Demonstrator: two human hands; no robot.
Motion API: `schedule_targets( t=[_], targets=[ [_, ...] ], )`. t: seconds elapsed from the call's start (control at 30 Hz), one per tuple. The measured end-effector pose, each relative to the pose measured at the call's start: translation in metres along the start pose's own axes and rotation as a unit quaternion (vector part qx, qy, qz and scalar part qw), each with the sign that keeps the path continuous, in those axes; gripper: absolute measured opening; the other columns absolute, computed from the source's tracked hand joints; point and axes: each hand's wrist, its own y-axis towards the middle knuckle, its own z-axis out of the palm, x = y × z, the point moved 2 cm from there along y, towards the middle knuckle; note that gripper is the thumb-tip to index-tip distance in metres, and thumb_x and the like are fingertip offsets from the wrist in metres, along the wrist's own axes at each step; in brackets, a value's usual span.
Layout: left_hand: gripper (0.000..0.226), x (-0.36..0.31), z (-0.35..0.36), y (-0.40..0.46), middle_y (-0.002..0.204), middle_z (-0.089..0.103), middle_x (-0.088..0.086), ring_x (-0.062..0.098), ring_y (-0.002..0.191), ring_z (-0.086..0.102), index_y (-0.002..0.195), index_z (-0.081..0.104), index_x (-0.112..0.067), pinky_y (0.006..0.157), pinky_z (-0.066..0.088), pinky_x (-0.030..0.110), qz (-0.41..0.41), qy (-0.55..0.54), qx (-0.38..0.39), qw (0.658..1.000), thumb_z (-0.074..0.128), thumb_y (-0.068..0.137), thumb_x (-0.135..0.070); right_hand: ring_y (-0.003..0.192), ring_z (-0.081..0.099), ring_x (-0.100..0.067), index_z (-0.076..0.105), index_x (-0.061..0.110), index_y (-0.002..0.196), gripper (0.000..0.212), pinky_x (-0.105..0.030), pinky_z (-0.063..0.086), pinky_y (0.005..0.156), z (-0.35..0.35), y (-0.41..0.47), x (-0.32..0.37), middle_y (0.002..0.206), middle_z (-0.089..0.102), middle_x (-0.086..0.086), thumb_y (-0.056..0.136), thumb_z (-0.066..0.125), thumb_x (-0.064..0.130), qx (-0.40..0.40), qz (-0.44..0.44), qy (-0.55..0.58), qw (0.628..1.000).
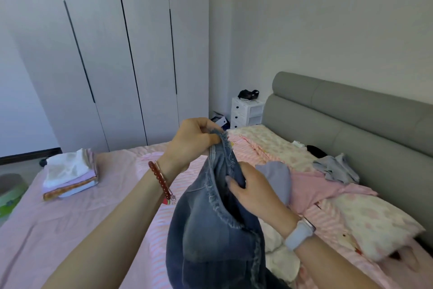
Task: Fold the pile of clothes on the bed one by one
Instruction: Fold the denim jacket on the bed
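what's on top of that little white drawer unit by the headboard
A dark, crumpled item sits on top of the white drawer unit; too small to identify. Anything beneath it is covered.

The denim garment [210,230] runs off the bottom edge at 6 o'clock, so its lower part and full shape cannot be told. The right hand [253,192] has its fingers [234,183] tucked into the denim fold, their tips hidden. The left hand [194,141] covers the frayed edge it pinches. At 4 o'clock a blurred shape [407,258] by the floral pillow [375,225] is too smeared to name. The dark object [248,94] on the white drawer unit [246,113] at 1 o'clock is too small to identify. At 9 o'clock a green-rimmed item [9,197] is cut by the left edge.
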Motion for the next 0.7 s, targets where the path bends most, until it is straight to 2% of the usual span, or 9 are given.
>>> schedule_targets(
  t=[0.1, 0.17, 0.27, 0.33, 0.4, 0.47, 0.53, 0.6, 0.7],
  targets=[
    [0.025, 0.010, -0.014, -0.004, 0.067, 0.061, 0.010, 0.017, 0.057, 0.052, 0.072, 0.061, -0.017, 0.060, 0.044, 0.028, 0.037, 0.045, -0.037, 0.998, 0.058, 0.081, 0.006, 0.065, 0.052, -0.027, 0.043, 0.019, 0.074, 0.021, -0.042, 0.041, 0.066, -0.001, -0.001, -0.025, 0.064, 0.050, -0.003, 0.094, 0.048, 0.021, -0.021, 0.019, -0.043, 0.999],
    [0.020, 0.026, -0.025, -0.006, 0.069, 0.059, 0.011, 0.015, 0.052, 0.046, 0.073, 0.058, -0.019, 0.055, 0.038, 0.028, 0.048, 0.100, -0.012, 0.994, 0.059, 0.085, -0.003, 0.068, 0.054, -0.026, 0.053, 0.013, 0.082, 0.017, -0.039, 0.041, 0.069, -0.007, -0.001, -0.034, 0.069, 0.055, -0.004, 0.096, 0.046, 0.016, -0.024, 0.005, -0.047, 0.999],
    [0.020, 0.061, -0.038, -0.012, 0.070, 0.058, 0.003, 0.017, 0.067, 0.051, 0.074, 0.057, -0.016, 0.068, 0.042, 0.031, 0.054, 0.237, 0.081, 0.967, 0.056, 0.088, -0.029, 0.079, 0.054, -0.007, 0.063, 0.009, 0.097, 0.016, -0.022, 0.038, 0.070, -0.024, 0.005, -0.032, 0.086, 0.062, 0.002, 0.095, 0.047, 0.004, -0.068, -0.010, 0.022, 0.997],
    [0.052, 0.086, -0.045, -0.017, 0.076, 0.063, 0.003, 0.018, 0.075, 0.057, 0.078, 0.060, -0.008, 0.076, 0.044, 0.031, 0.030, 0.323, 0.109, 0.940, 0.043, 0.081, -0.057, 0.073, 0.052, 0.011, 0.061, 0.018, 0.089, 0.021, -0.011, 0.036, 0.069, -0.032, 0.010, -0.023, 0.082, 0.060, 0.012, 0.092, 0.050, 0.001, -0.070, -0.039, 0.047, 0.996],
    [0.061, 0.105, -0.050, -0.024, 0.078, 0.066, 0.005, 0.010, 0.075, 0.060, 0.076, 0.060, -0.007, 0.078, 0.046, 0.023, -0.002, 0.331, 0.116, 0.937, 0.039, 0.085, -0.064, 0.074, 0.050, 0.022, 0.060, 0.022, 0.089, 0.021, -0.005, 0.035, 0.069, -0.036, 0.014, -0.015, 0.081, 0.058, 0.020, 0.090, 0.055, 0.001, -0.042, -0.071, 0.031, 0.996],
    [0.049, 0.111, -0.051, -0.034, 0.062, 0.054, 0.002, 0.002, 0.056, 0.048, 0.062, 0.049, -0.011, 0.063, 0.039, 0.019, -0.008, 0.301, 0.116, 0.947, 0.046, 0.092, -0.049, 0.073, 0.051, 0.022, 0.061, 0.026, 0.087, 0.022, -0.005, 0.036, 0.067, -0.041, 0.018, -0.007, 0.078, 0.059, 0.028, 0.087, 0.060, 0.004, -0.026, -0.097, 0.007, 0.995],
    [0.052, 0.110, -0.054, -0.046, 0.064, 0.047, 0.001, 0.006, 0.058, 0.041, 0.066, 0.050, -0.009, 0.063, 0.037, 0.030, 0.011, 0.222, 0.124, 0.967, 0.051, 0.085, -0.058, 0.071, 0.054, 0.018, 0.061, 0.031, 0.077, 0.028, -0.004, 0.037, 0.067, -0.051, 0.021, -0.001, 0.067, 0.062, 0.029, 0.085, 0.063, 0.004, -0.021, -0.096, 0.010, 0.995],
    [0.064, 0.100, -0.064, -0.056, 0.067, 0.048, -0.001, 0.008, 0.064, 0.043, 0.073, 0.055, -0.008, 0.061, 0.036, 0.027, 0.030, 0.051, 0.140, 0.988, 0.063, 0.067, -0.070, 0.069, 0.056, 0.014, 0.062, 0.030, 0.073, 0.029, -0.004, 0.039, 0.068, -0.061, 0.024, 0.003, 0.068, 0.064, 0.031, 0.084, 0.063, 0.003, -0.006, -0.075, 0.037, 0.996],
    [0.038, 0.077, -0.084, -0.062, 0.064, 0.054, -0.006, 0.003, 0.058, 0.049, 0.072, 0.065, -0.019, 0.056, 0.042, 0.013, 0.025, -0.207, 0.204, 0.957, 0.082, 0.058, -0.050, 0.066, 0.058, 0.009, 0.065, 0.021, 0.075, 0.025, -0.006, 0.042, 0.067, -0.073, 0.034, 0.009, 0.067, 0.067, 0.021, 0.086, 0.059, 0.000, 0.033, -0.049, 0.094, 0.994]
  ],
)
